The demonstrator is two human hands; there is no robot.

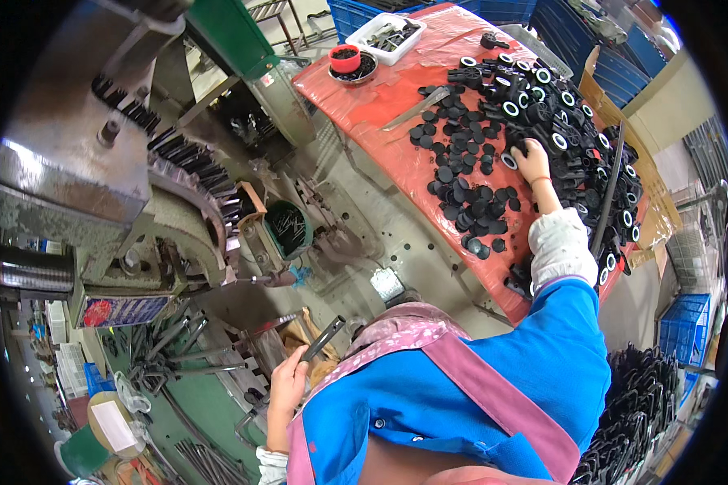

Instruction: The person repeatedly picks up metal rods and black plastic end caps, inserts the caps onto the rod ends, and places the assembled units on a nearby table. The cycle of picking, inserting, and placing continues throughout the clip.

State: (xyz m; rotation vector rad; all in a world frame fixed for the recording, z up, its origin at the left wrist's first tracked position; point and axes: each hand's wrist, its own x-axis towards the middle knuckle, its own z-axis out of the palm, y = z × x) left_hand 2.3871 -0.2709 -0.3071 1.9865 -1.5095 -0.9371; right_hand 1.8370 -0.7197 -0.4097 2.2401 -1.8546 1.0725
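Left hand (pixel 287 386) grips dark bar (pixel 323 338), angled up-right; right hand (pixel 534 162) reaches far fwd, fingers on wheel pile (pixel 558 121) on worktop (pixel 364 105).

Hands in view: 2 — left hand (pixel 287 388), right hand (pixel 534 159).
Black metal bar (pixel 323 338) in left hand: 1.
Red cup (pixel 344 58): 1.
White tray (pixel 384 34): 1.
Black round caps (pixel 461 174) on red table (pixel 380 105): several dozen, too many to count.
Black wheel parts with white rings (pixel 558 121): heap, uncountable.

The right hand's fingers (pixel 522 150) are buried among black wheels (pixel 558 121), their grip unclear.
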